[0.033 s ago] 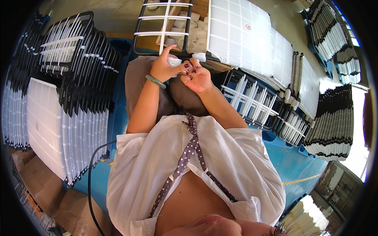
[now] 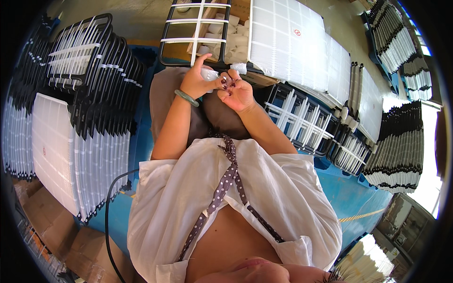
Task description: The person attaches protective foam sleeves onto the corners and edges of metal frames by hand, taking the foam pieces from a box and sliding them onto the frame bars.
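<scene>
Over my lap, my left hand [image 2: 192, 84], with a green bangle at its wrist, curls round a crumpled-looking, translucent white piece [image 2: 209, 74]. Its thumb reaches toward the fingertips of my right hand [image 2: 239, 97]. My right fingers are bent and pinched together, palm partly up, against the left fingertips. Whatever is between them is too small or hidden to tell. Just beyond the right fingers shows a small whitish roll-like piece [image 2: 239, 68]; whether it is held or lies there I cannot tell. A black tubular frame with white straps [image 2: 195, 40] stands right beyond my left hand.
Behind the frame is a cardboard box [image 2: 239, 8] with many white roll-like pieces. White wrapped panels [image 2: 285, 42] lie at the far right. Stacks of black frames [image 2: 113, 70] and white panels [image 2: 54, 151] stand left. Strapped frames [image 2: 299, 115] sit right; a black cable [image 2: 109, 207] runs at my left.
</scene>
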The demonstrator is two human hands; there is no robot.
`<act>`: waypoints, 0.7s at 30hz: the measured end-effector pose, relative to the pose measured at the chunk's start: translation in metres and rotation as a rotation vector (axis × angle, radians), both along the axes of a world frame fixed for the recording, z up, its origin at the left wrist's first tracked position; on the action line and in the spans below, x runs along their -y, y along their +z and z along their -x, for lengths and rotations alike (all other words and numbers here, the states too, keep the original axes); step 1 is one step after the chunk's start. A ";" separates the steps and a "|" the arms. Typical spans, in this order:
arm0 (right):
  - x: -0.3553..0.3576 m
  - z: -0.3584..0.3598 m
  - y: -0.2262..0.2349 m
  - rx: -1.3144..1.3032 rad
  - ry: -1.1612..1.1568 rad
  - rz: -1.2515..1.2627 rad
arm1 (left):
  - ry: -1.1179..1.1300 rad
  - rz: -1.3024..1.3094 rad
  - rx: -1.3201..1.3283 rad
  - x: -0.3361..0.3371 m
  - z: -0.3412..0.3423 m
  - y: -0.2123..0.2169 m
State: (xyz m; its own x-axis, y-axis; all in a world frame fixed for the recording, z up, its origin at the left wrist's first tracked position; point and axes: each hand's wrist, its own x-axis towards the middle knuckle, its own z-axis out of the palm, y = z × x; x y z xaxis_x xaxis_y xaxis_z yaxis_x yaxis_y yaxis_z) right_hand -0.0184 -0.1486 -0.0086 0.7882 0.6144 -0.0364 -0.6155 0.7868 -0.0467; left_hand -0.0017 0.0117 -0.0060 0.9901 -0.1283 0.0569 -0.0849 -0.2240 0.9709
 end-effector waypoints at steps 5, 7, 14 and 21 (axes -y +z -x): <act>0.001 -0.003 0.000 0.042 0.007 -0.125 | -0.072 -0.094 0.027 0.008 0.005 0.003; 0.000 -0.004 0.000 0.049 0.001 -0.129 | -0.077 -0.079 0.019 0.008 0.005 0.004; 0.000 -0.004 -0.002 0.077 -0.017 -0.116 | -0.076 -0.085 -0.015 0.008 0.005 0.002; 0.002 -0.003 -0.002 0.055 -0.037 -0.082 | -0.054 -0.064 -0.045 0.008 0.003 -0.003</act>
State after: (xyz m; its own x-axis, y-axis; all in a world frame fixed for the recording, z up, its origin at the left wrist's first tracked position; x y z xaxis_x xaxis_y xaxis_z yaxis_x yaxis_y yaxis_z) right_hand -0.0152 -0.1503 -0.0102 0.8097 0.5842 0.0567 -0.5844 0.8113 -0.0135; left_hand -0.0045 0.0034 -0.0088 0.9831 -0.1833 0.0030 -0.0554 -0.2817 0.9579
